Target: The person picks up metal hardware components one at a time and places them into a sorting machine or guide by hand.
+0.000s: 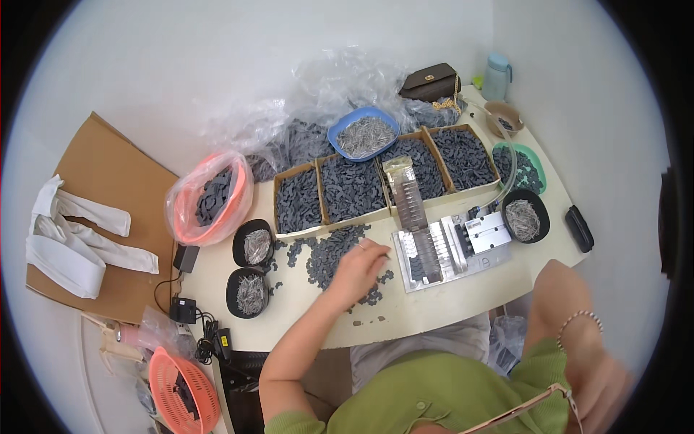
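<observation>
My left hand [359, 269] is over the right part of a loose pile of small dark grey pieces [332, 254] on the table. Its fingers are drawn together, and whatever is between them is hidden or too small to name. Just right of the fingertips stands a metal fixture [454, 253] with a slotted block and a row of dark pieces in it. A long clear slotted strip [408, 199] leans up from the fixture toward the boxes. My right hand [603, 387] is raised close to my glasses [524, 411], away from the table; its fingers are not clear.
Behind the pile, cardboard trays [298, 233] hold many grey pieces. Metal pins fill a blue basin [363, 113] and black bowls [235, 296] [545, 224]. A green basin [538, 168], a black case [579, 228], a pink basket [206, 387] and cables [207, 336] lie around.
</observation>
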Action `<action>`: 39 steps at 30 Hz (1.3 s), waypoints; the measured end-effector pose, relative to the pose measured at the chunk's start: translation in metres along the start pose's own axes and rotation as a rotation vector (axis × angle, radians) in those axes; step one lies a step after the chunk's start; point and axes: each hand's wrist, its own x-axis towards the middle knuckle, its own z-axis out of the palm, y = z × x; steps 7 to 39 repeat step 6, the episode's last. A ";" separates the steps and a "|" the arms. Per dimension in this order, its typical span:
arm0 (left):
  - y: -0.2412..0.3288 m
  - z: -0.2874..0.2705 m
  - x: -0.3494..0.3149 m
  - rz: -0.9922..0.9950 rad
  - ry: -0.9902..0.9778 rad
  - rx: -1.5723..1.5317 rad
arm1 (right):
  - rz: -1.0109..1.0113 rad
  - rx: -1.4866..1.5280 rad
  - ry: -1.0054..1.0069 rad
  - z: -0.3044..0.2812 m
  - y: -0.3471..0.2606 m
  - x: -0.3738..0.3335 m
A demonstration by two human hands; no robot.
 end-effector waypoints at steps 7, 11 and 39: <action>0.006 0.044 0.006 0.192 -0.034 0.299 | 0.700 0.495 -0.755 0.040 0.019 -0.055; 0.006 0.044 0.006 0.192 -0.034 0.299 | 0.700 0.495 -0.755 0.040 0.019 -0.055; 0.006 0.044 0.006 0.192 -0.034 0.299 | 0.700 0.495 -0.755 0.040 0.019 -0.055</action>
